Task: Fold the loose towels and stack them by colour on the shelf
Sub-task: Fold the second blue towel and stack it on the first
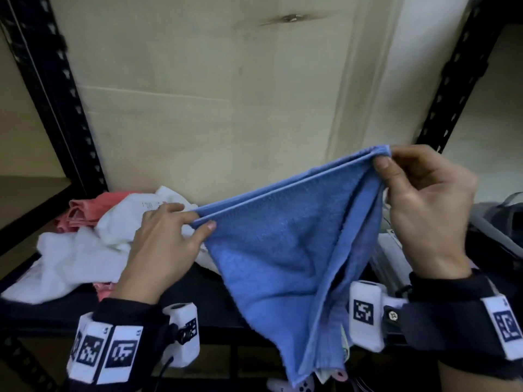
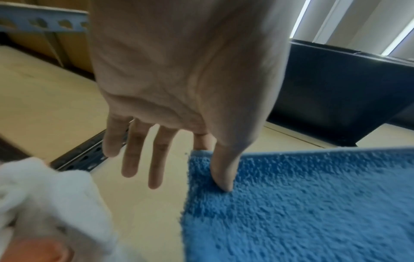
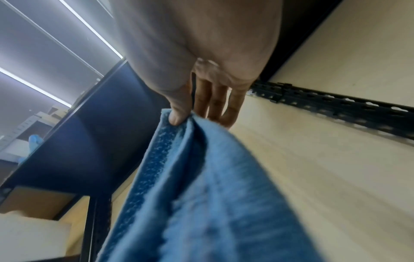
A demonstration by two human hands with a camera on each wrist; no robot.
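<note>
Up in the air, the blue towel (image 1: 285, 250) hung folded between two hands. The left hand (image 1: 161, 250) pinched one top corner and the right hand (image 1: 424, 205) pinched the other, higher up. White towels (image 1: 85, 250) and a pink towel (image 1: 93, 207) lay loose on the shelf (image 1: 203, 292) behind.

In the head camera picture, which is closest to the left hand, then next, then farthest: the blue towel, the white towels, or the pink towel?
From the left hand:
1. Blue towel: pinched in its fingers, to the right.
2. White towels: heaped just beyond and left of it.
3. Pink towel: farthest, at the back left of the heap.
</note>
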